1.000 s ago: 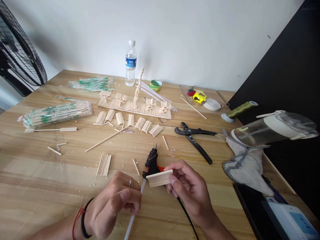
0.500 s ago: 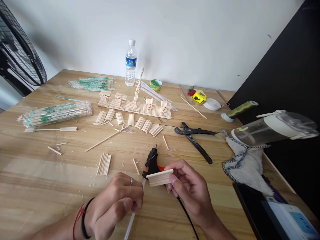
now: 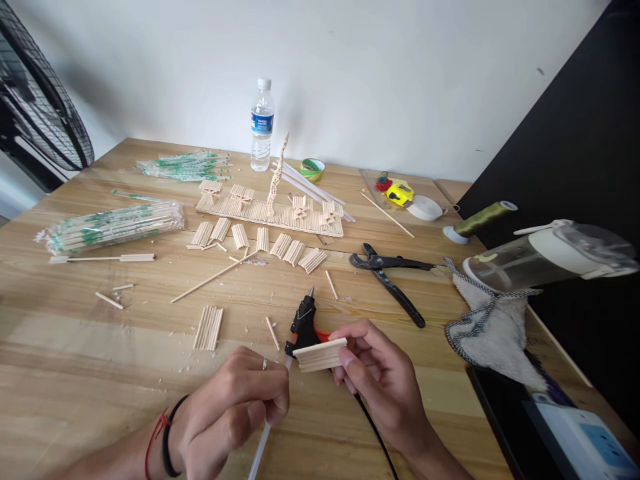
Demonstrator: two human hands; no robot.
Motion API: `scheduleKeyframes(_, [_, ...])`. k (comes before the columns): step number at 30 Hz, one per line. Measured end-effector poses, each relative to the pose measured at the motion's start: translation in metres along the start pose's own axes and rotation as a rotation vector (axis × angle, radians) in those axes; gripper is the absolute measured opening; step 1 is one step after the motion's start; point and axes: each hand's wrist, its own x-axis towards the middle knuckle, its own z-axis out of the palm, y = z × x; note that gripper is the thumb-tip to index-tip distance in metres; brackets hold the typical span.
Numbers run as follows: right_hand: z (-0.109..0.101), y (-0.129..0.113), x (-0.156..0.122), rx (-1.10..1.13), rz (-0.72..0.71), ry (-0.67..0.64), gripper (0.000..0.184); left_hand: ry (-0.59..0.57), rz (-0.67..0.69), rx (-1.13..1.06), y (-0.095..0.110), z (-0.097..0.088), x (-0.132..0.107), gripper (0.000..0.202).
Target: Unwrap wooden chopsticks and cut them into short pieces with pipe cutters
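Observation:
My right hand (image 3: 383,383) pinches a small panel of glued wooden sticks (image 3: 320,355) just above the table, near its front edge. My left hand (image 3: 235,410) is curled beside it, fingers closed; whatever sits between thumb and fingers is too small to make out. A black glue gun (image 3: 303,322) lies on the table right behind the panel, nozzle pointing away, and its clear glue stick (image 3: 260,447) runs out under my left hand. A ring shows on my left hand and bands on the wrist.
Black cutters (image 3: 390,280) lie right of the gun. A long stick base with small parts (image 3: 273,213), several small stick panels (image 3: 280,247), wrapped chopstick bundles (image 3: 113,227), a water bottle (image 3: 262,127), tape measure (image 3: 399,194), thread spool (image 3: 483,217), cloth (image 3: 493,327) and a fan (image 3: 35,93) surround them.
My left hand has edged slightly right toward the panel and its fingers have curled tighter. The right hand and panel have stayed almost still.

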Motion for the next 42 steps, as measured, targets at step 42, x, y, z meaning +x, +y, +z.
scheduleKeyframes(42, [0.002,-0.005,0.002,-0.017,0.05,0.032,0.025,-0.011,-0.057,-0.031,-0.001,0.002,0.0,0.058])
